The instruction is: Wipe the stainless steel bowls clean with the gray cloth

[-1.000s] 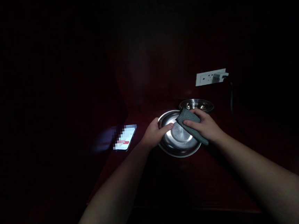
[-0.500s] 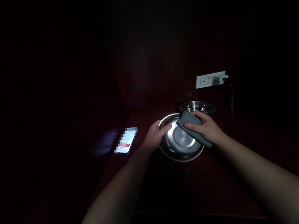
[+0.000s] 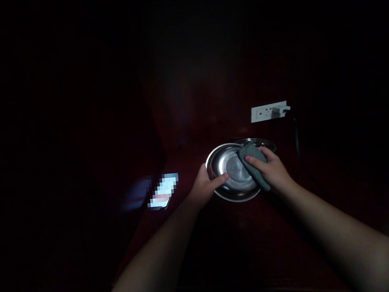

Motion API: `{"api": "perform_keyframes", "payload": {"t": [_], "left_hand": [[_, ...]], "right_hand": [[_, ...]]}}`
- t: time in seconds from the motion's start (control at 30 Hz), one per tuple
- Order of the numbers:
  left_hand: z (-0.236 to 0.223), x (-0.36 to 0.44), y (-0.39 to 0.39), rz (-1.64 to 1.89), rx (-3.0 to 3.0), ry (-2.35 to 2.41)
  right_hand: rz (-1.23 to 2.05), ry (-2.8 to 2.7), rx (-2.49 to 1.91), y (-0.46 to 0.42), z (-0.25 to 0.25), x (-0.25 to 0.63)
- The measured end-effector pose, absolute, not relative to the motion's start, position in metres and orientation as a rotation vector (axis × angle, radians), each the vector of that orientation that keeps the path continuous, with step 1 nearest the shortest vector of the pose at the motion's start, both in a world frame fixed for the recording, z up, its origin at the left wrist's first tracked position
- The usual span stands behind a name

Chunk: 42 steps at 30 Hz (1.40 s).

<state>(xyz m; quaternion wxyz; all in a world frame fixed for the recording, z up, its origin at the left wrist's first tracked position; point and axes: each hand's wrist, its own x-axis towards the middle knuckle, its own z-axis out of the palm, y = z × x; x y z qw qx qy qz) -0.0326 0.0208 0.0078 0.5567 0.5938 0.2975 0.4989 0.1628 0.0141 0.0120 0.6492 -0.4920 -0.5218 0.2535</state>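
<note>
A shiny steel bowl [image 3: 235,169] is held up with its inside facing me. My left hand [image 3: 205,187] grips its left edge, thumb over the inner wall and fingers hidden behind. My right hand [image 3: 271,166] is closed on a grey-green cloth [image 3: 255,165], which lies over the bowl's right rim and inner side. The right thumb presses on the cloth; the other fingers are partly hidden. Behind the bowl and right hand, a second steel dish [image 3: 252,140] shows only its far rim.
A lit phone [image 3: 163,192] with a blurred screen lies on the dark red table [image 3: 231,256], left of my hands. A white socket panel [image 3: 261,113] with a plug [image 3: 281,110] and hanging cord [image 3: 296,137] is on the back wall. The surroundings are very dark.
The bowl has turned and risen slightly, now covering more of the dish behind. My left thumb sits lower on its inside. The cloth has shifted a little to the right along the bowl.
</note>
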Motion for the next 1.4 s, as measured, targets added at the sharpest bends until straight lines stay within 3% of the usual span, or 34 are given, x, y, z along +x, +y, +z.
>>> {"api": "perform_keyframes", "payload": {"t": [0.73, 1.13, 1.4], "left_hand": [[0.028, -0.032, 0.017, 1.121, 1.488, 0.835], [-0.003, -0.024, 0.023, 1.295, 1.383, 0.641], [0.008, -0.032, 0.022, 1.287, 1.426, 0.714]], "right_hand": [[0.595, -1.359, -1.113, 0.009, 0.018, 0.167], [0.436, -1.108, -1.086, 0.012, 0.016, 0.164], [0.477, -1.150, -1.101, 0.008, 0.016, 0.156]]}}
